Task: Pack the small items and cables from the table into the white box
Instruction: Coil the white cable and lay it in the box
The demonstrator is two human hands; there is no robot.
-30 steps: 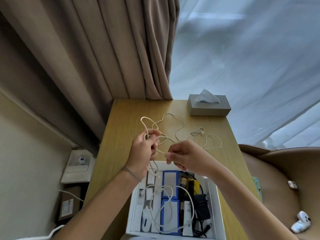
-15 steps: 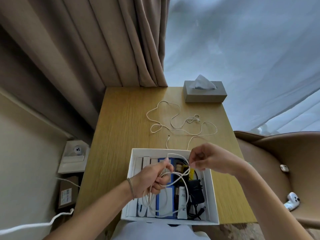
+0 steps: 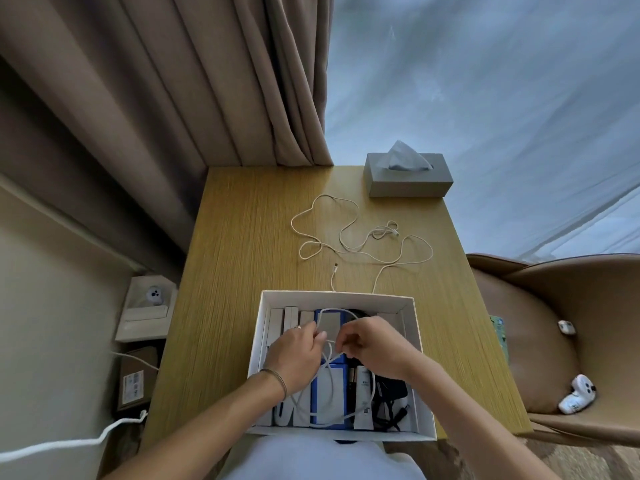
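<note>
- The left hand (image 3: pixel 298 355) is down inside the white box (image 3: pixel 420 358). Its fingers are curled, and they pinch a white cable (image 3: pixel 329 386).
- The right hand (image 3: pixel 372 344) is in the box too, just beside the left hand. Its fingertips pinch the same white cable.
- There is a ring on one finger of the left hand and a thin bracelet (image 3: pixel 277 381) on that wrist.
- The white cable hangs down from both hands in loops. The loops lie inside the box, on top of the other things.
- Under the loops there is a blue box (image 3: pixel 329 407). White packs (image 3: pixel 291 318) stand along the left side of the white box.
- A white tube (image 3: pixel 364 396) lies next to the blue box. On the right there is a black charger (image 3: pixel 391 389) with black wires.
- The white box sits at the near edge of the wooden table (image 3: pixel 235 271).
- A second white cable (image 3: pixel 349 237) is not packed yet. It lies loose on the table behind the box, all curly. Its two ends run toward the back wall of the box.
- A gray tissue box (image 3: pixel 408 178) stands at the far right corner of the table.
- A brown chair (image 3: pixel 571 306) is to the right of the table. A small white toy (image 3: pixel 576 398) lies on its seat.
- Brown curtains (image 3: pixel 173 81) hang behind the table.
</note>
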